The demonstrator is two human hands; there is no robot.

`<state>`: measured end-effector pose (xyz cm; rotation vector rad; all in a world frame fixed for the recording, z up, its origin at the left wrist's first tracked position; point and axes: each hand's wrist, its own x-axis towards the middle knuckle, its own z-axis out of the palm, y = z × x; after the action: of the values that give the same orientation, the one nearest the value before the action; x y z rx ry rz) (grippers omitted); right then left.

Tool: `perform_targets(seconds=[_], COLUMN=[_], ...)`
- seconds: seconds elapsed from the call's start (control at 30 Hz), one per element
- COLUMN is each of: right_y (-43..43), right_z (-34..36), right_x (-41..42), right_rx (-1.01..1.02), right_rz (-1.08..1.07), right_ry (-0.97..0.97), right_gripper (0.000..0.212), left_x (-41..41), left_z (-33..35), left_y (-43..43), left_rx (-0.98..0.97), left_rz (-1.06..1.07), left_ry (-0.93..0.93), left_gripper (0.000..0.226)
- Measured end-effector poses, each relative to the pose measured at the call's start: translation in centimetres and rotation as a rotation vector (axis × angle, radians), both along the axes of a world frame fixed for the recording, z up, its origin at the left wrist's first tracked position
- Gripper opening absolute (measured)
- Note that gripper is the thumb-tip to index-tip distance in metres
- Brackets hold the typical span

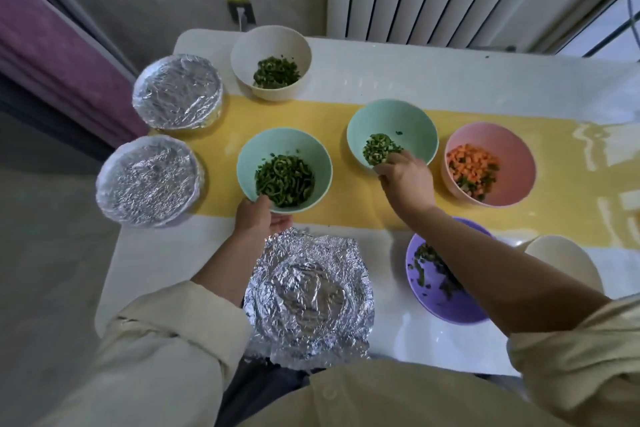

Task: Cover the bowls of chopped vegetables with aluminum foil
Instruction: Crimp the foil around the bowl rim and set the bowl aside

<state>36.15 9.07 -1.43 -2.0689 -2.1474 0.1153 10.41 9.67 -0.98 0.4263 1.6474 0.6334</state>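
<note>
White table (415, 73), yellow runner (346, 201) across it. Left hand (258, 215) grips near rim of left green bowl (298, 146), chopped greens inside. Right hand (405, 177) curls over near rim of right green bowl (405, 118), also greens. Pink bowl (505, 142) just right of it: diced carrot with greens. Cream bowl (273, 42) at far edge, uncovered. Two foil-covered bowls at left (177, 91) (149, 180). Crumpled foil sheet (308, 295) at near edge. Purple bowl (446, 305) partly under right forearm.

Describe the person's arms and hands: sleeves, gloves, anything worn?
No gloves, rings or watch visible on the left hand or right hand. The person wears a cream long-sleeved shirt; the left sleeve and right sleeve are pushed up near the elbows. A pale button shows in front.
</note>
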Motion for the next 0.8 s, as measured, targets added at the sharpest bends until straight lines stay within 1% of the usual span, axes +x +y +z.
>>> perform_targets(seconds=[0.17,0.27,0.33,0.4,0.47,0.53,0.57,0.6,0.67,0.73,0.8], right_y=[1.6,2.1,1.9,1.8,2.1,2.8,3.2,3.5,4.2,4.8,5.8], right_z=[-0.3,-0.6,-0.8,-0.6,-0.1,0.7,1.0,1.2,1.1,0.6,0.7], right_x=[3.0,3.7,3.4,2.8,1.8,0.1,-0.9,-2.0,-3.8,-4.7,-4.9], right_rx=[-0.009,-0.004,0.019,0.088,0.191,0.254,0.246,0.206,0.043,-0.105,-0.175], right_rz=[-0.109,-0.114,-0.107,-0.109,-0.08,-0.015,0.014,0.025,0.001,-0.039,-0.069], right_ry=[0.003,0.012,0.038,0.089,0.14,0.218,0.278,0.337,0.383,0.307,0.237], right_gripper=[0.026,0.026,0.033,0.041,0.044,0.044,0.042,0.041,0.042,0.043,0.037], left_x=[1.5,2.2,2.2,1.8,0.9,-0.1,-0.5,-0.8,-1.3,-1.3,-1.2], left_z=[0.3,0.4,0.2,0.2,0.1,-0.1,-0.1,-0.1,0.0,0.0,-0.2], left_y=[0.8,1.2,1.4,1.4,1.8,2.7,3.3,3.9,5.6,7.8,10.5], left_rx=[-0.049,-0.07,-0.101,-0.121,-0.124,-0.074,-0.012,0.058,0.165,0.214,0.212], left_rz=[-0.159,-0.247,-0.344,-0.436,-0.484,-0.457,-0.433,-0.403,-0.35,-0.361,-0.337], left_ry=[-0.012,0.008,0.041,0.065,0.099,0.208,0.292,0.36,0.425,0.431,0.391], left_gripper=[0.035,0.033,0.032,0.031,0.039,0.058,0.061,0.059,0.049,0.037,0.031])
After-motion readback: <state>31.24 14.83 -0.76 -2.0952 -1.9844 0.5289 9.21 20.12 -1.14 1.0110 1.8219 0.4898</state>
